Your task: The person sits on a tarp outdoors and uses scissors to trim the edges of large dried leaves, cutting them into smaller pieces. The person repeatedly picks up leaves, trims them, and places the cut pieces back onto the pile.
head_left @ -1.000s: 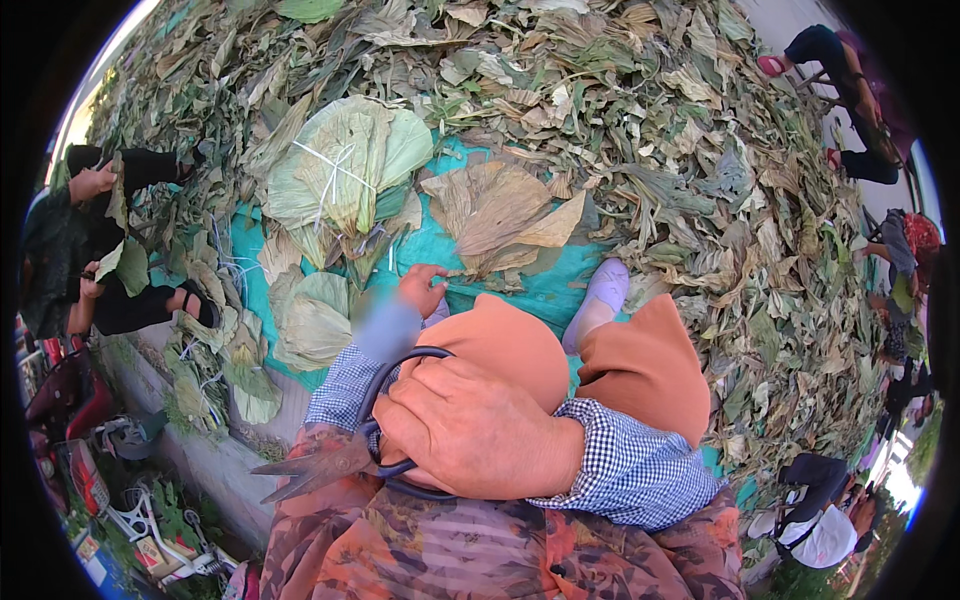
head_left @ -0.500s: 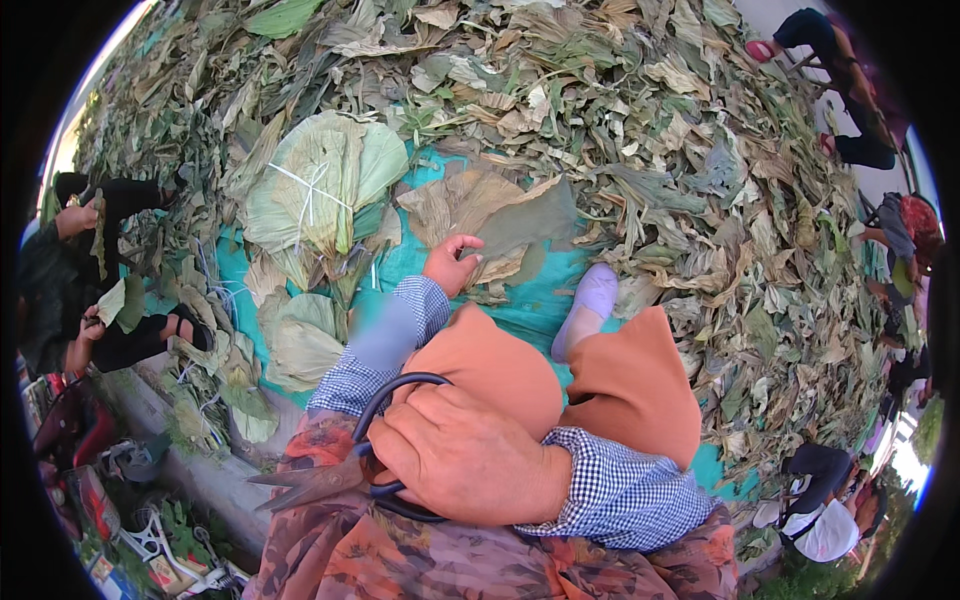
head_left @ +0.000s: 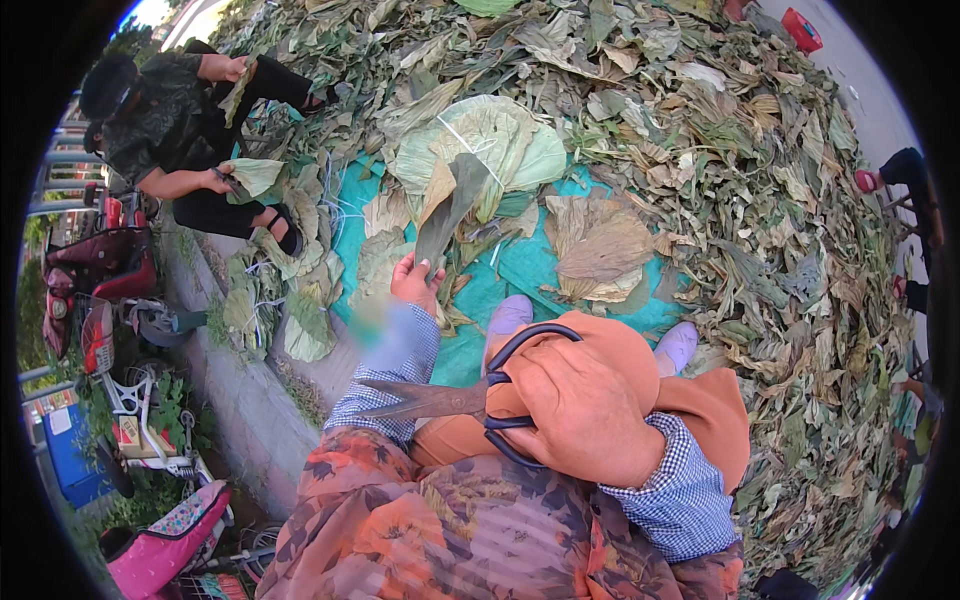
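Observation:
My left hand (head_left: pixel 418 285) pinches the lower end of a dried leaf (head_left: pixel 452 212), greyish green on one side and tan on the other. Behind that leaf lies a flat bundle of large pale-green leaves (head_left: pixel 535 155), tied crosswise with white string (head_left: pixel 470 148). A pair of scissors (head_left: pixel 430 400) with dark handles is in my right hand (head_left: pixel 580 405), above my lap; the blades are spread and point left. Broad brown leaves (head_left: pixel 602 250) rest on the turquoise sheet (head_left: pixel 520 265) in front of my knees.
A great heap of dried leaves (head_left: pixel 740 220) spreads ahead and to the right. At the left a seated co-worker (head_left: pixel 165 130) handles leaves, with tied leaf bundles (head_left: pixel 255 300) nearby. A stone kerb (head_left: pixel 235 390), a bicycle (head_left: pixel 150 420) and a red scooter (head_left: pixel 110 255) stand along the left.
The view has swung left. My left hand has raised a leaf off the sheet and brought it in front of the tied bundle. The scissors stay in my right hand.

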`<state>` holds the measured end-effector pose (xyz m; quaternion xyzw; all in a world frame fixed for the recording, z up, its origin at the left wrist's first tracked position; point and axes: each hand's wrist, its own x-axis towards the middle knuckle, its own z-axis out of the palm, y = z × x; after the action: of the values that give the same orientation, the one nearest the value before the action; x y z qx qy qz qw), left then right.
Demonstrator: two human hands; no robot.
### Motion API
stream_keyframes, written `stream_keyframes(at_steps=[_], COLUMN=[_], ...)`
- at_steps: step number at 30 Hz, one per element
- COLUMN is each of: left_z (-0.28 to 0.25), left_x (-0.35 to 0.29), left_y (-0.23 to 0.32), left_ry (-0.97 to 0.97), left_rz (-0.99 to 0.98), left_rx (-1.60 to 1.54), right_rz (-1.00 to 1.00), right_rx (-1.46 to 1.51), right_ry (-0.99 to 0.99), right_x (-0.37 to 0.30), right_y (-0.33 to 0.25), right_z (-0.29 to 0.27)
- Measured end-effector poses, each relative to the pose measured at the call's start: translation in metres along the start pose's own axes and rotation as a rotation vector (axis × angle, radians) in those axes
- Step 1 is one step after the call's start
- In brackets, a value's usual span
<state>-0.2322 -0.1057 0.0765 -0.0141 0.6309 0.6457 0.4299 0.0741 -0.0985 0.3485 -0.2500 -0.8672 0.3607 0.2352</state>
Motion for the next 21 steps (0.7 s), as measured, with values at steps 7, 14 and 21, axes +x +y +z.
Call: stream_keyframes(at_steps=[7, 14, 21], left_z=[-0.104, -0.117, -0.066], left_x=[0.033, 0.047, 0.022], left_y=[-0.039, -0.069, -0.079], left_ry=[0.478, 0.218, 0.409], left_rz=[-0.282, -0.529, 0.188], left_rx=[-0.412, 0.703, 1.284], right_rz=[0.019, 0.012, -0.013], right_rx=[0.005, 0.002, 0.018], right_ry=[-0.079, -0.084, -0.085], right_x=[0.013, 0.02, 0.02], right_y=[-0.009, -0.008, -0.006], right_z=[0.006, 0.007, 0.007])
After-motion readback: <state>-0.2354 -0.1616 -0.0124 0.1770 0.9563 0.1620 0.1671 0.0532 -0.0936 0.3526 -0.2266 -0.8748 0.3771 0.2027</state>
